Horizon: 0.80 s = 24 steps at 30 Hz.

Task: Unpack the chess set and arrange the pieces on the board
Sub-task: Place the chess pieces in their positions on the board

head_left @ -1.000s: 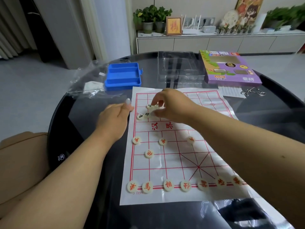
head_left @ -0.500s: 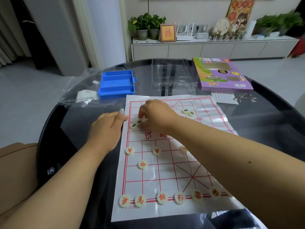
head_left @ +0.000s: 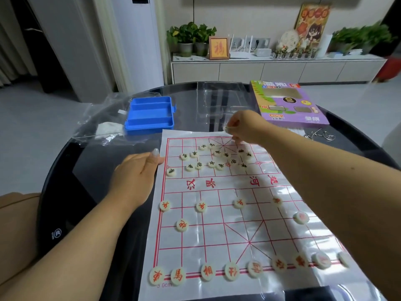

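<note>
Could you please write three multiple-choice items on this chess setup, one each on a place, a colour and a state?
1. Where does the blue tray sit relative to the board?
A. beyond its far-left corner
B. on its near edge
C. to its right, under the purple box

2. What colour are the characters on the pieces lined up along the board's near edge?
A. black
B. red
C. green

3. What is the right hand doing?
A. lying flat on the table
B. pinching a pale piece above the board's far edge
C. gripping the blue tray

Answers:
1. A, since the tray lies on the table just past the board's far-left corner.
2. B, since the near row bears red characters; the black-marked pieces lie scattered on the far half.
3. B, since its fingertips close on a small pale piece, while the left hand rests at the board's left edge.
</note>
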Available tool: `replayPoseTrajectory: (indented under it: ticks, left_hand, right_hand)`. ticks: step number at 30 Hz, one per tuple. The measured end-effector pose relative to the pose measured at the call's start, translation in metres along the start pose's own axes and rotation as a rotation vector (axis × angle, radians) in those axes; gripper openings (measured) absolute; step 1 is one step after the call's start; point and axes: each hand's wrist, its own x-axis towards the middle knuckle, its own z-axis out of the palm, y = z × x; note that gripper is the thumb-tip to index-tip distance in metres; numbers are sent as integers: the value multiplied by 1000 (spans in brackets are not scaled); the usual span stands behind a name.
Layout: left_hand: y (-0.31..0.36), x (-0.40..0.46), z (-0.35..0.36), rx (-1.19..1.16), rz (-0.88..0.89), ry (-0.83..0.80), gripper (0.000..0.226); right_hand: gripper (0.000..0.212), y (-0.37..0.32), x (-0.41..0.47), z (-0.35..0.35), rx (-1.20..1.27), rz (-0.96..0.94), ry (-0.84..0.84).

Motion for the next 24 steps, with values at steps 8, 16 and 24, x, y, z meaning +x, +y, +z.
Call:
replayPoseTrajectory:
  ticks: [8,16,24]
  left_hand:
    - [0,0,0,-13,-23,10,66]
    - [-5,4,3,54,-10,-1,64]
    - [-2,4,4,67,-23,-4,66]
  right_hand:
    - [21,9,17,16,-171,-37,13]
    - [20,10,22,21,-209,-56,23]
    - [30,7,12,8,-98,-136,48]
